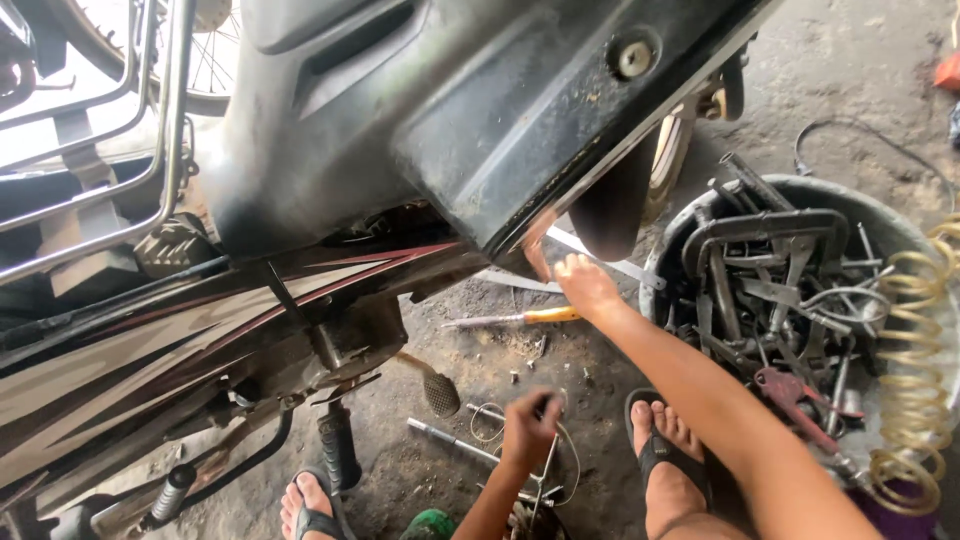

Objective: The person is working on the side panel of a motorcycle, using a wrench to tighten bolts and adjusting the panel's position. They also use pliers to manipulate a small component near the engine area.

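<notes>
My right hand [582,282] reaches forward under the motorcycle's black plastic panel [520,120], thumb and fingers pinching the panel's lower edge. My left hand [530,425] is low over the dirt floor with its fingers curled around a thin metal tool [547,472] among wire loops. A yellow-handled screwdriver [548,315] lies on the floor just left of my right wrist. A metal rod tool [450,440] lies left of my left hand.
A round tub [905,232] full of wrenches and metal parts stands at right, with a coiled yellowish hose [912,380] over its rim. The motorcycle's body [150,350], foot peg [338,445] and pedal [440,392] fill the left. My sandalled feet [668,462] rest below.
</notes>
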